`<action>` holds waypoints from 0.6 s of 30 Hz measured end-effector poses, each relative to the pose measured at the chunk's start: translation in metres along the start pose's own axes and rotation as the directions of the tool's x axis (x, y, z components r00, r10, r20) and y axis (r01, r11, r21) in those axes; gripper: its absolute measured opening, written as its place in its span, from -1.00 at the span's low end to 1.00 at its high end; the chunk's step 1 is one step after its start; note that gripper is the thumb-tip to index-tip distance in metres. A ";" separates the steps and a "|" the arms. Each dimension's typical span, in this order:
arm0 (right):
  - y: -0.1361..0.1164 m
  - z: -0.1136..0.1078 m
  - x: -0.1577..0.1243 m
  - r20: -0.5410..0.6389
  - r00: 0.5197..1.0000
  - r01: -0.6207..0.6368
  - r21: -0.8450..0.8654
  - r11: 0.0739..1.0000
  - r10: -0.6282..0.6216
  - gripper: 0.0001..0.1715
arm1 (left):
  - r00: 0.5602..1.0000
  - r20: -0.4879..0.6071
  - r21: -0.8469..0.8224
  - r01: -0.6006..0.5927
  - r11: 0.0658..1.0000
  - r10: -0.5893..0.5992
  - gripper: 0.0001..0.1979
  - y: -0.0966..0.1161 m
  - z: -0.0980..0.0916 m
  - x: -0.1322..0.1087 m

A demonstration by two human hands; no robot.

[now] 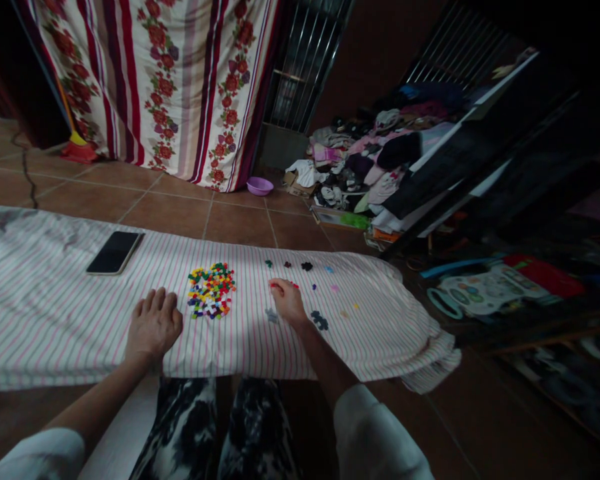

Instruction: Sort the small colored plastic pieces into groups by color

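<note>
A pile of small multicoloured pieces (211, 291) lies on a pink-striped white cloth (55, 313) spread over the floor. My left hand (153, 324) rests flat on the cloth just left of the pile, holding nothing. My right hand (287, 300) is to the right of the pile, fingers curled over a small red piece (275, 285). Around it lie small sorted groups: dark blue pieces (319, 321), a grey piece (271, 315), a black cluster (307, 266), and single green, purple, blue, pink and yellow bits.
A black phone (115, 252) lies on the cloth at the left. Beyond are brown floor tiles, a floral striped curtain (180, 80), a purple bowl (260, 186), a heap of clothes (365, 160), and a toy board (485, 291) on the right.
</note>
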State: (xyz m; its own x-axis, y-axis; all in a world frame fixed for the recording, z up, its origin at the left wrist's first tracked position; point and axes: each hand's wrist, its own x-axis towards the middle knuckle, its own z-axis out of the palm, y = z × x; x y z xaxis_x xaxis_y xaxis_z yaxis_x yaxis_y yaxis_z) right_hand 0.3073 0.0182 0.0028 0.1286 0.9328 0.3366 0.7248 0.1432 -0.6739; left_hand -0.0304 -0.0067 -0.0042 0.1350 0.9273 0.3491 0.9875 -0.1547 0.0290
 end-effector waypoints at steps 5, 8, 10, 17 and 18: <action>0.034 -0.027 0.011 -0.153 0.983 -0.114 -0.095 0.989 0.099 -0.68 | 1.000 0.003 0.014 -0.005 1.000 0.005 -0.59 0.000 0.000 0.000; 0.048 -0.039 0.016 -0.191 0.972 -0.170 -0.171 0.971 0.136 -0.65 | 1.000 -0.008 0.019 -0.007 1.000 0.007 -0.60 0.000 0.001 0.000; 0.053 -0.045 0.018 -0.167 0.974 -0.194 -0.244 0.950 0.156 -0.62 | 1.000 -0.017 0.017 -0.003 1.000 0.003 -0.61 0.000 0.001 0.000; 0.057 -0.047 0.021 -0.067 0.972 -0.230 -0.418 0.879 0.223 -0.54 | 1.000 -0.029 -0.032 0.002 0.999 -0.003 -0.61 -0.002 0.005 0.000; 0.057 -0.045 0.021 -0.055 0.973 -0.224 -0.426 0.876 0.223 -0.53 | 1.000 -0.027 -0.031 0.006 0.999 -0.007 -0.61 -0.002 0.005 0.000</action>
State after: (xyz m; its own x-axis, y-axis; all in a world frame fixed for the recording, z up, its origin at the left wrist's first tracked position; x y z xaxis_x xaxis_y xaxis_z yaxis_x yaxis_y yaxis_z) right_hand 0.3819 0.0309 0.0011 0.3236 0.9218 0.2135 0.8948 -0.2248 -0.3857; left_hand -0.0317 -0.0049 -0.0087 0.1262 0.9186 0.3745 0.9853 -0.1599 0.0603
